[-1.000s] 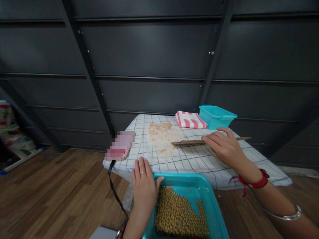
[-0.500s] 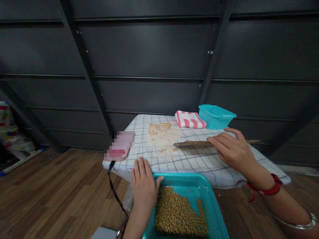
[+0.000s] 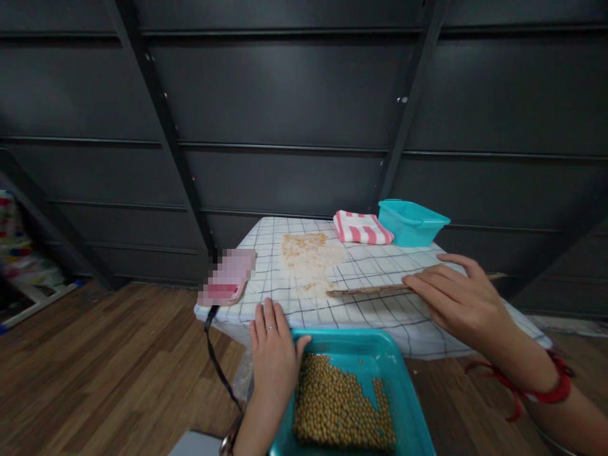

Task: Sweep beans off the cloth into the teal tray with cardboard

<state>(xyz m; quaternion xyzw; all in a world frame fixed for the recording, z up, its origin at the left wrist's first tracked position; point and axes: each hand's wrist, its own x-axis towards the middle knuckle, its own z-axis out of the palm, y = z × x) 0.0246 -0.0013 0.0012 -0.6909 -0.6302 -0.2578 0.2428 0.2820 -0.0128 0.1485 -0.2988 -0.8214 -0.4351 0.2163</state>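
Observation:
My right hand pinches a thin, flat brown piece of cardboard and holds it over the right part of the checked tablecloth. Its left end is beside the front of a patch of pale and yellow grains. Fingers stretched out flat, my left hand lies over the table's front edge, its thumb against the corner of a teal tray. Many round tan beans fill most of that tray's floor.
A folded pink-and-white striped cloth and a teal basket stand at the table's back right. On the left lies a pink phone-like item, blurred out, with a black strap hanging below. A dark panelled wall rises behind.
My right hand has moved right and nearer to me. The cardboard's left end has come down towards the table's front edge. My left hand stays in place.

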